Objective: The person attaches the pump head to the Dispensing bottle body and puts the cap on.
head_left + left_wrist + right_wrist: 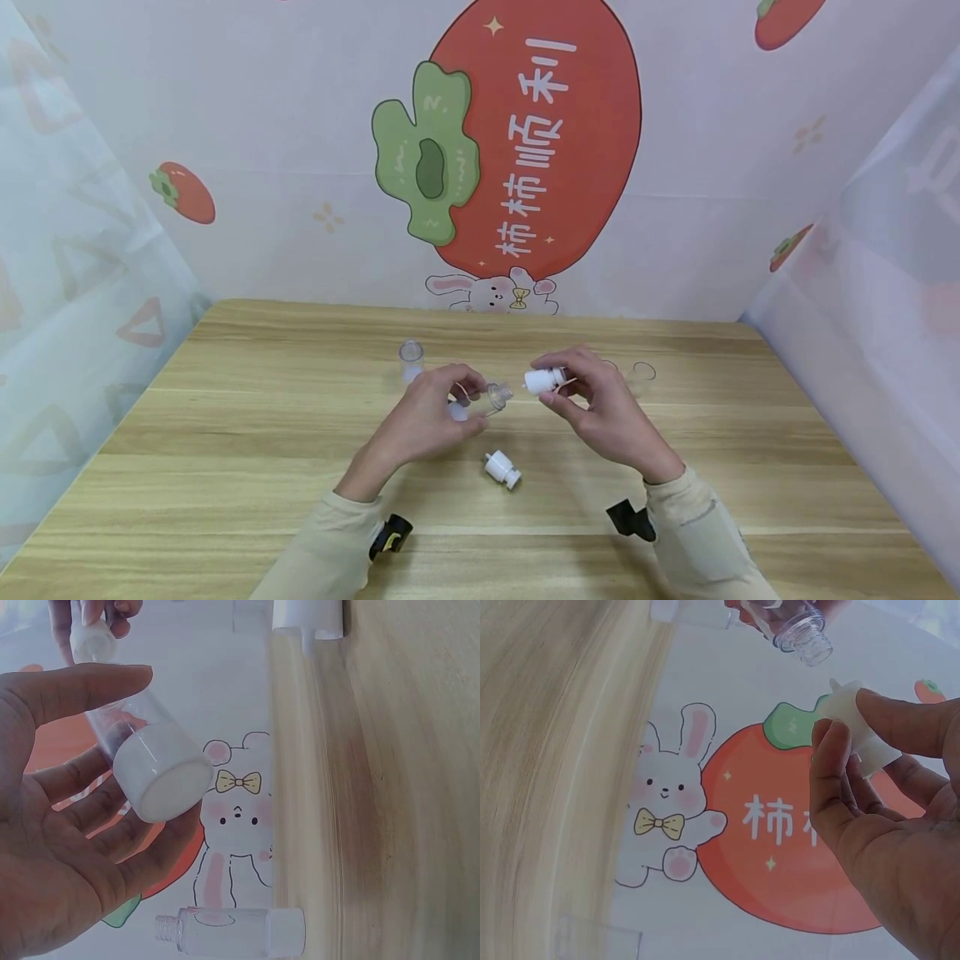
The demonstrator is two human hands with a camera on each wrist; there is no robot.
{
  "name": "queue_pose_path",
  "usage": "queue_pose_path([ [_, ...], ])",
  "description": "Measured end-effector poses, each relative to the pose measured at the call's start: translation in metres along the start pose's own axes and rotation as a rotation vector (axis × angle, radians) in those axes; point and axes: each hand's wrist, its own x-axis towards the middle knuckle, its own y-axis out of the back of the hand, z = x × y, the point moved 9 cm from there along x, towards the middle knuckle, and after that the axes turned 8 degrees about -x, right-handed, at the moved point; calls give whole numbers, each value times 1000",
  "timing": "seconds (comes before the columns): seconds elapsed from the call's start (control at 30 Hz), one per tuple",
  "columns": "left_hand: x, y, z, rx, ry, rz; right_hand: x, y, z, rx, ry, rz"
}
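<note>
My left hand (429, 414) grips a clear bottle (495, 400) with a white base (165, 776), tilted so that its threaded neck (811, 646) points toward my right hand. The bottle's mouth is uncovered. Between thumb and fingertips, my right hand (606, 410) pinches a white pump head (542, 381), its short stem facing the bottle neck. A small gap separates the two. On the table below them lies a second white pump head (502, 470) on its side. Behind my left hand stands another clear bottle (411, 358), also without a top.
Clear, see-through caps (643, 372) stand on the wooden table (225, 467) beyond my right hand, partly hidden by it; one clear cap (600, 941) also shows in the right wrist view. A printed cloth (300, 250) hangs behind the table's far edge.
</note>
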Motion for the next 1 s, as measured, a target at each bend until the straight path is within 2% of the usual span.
queue_pose_path([
  [0.57, 0, -3, 5, -15, -17, -26, -1, -4, -4, -4, 20, -1],
  [1.0, -1, -5, 7, -18, -14, -33, -1, -7, -4, -11, 1, -17],
])
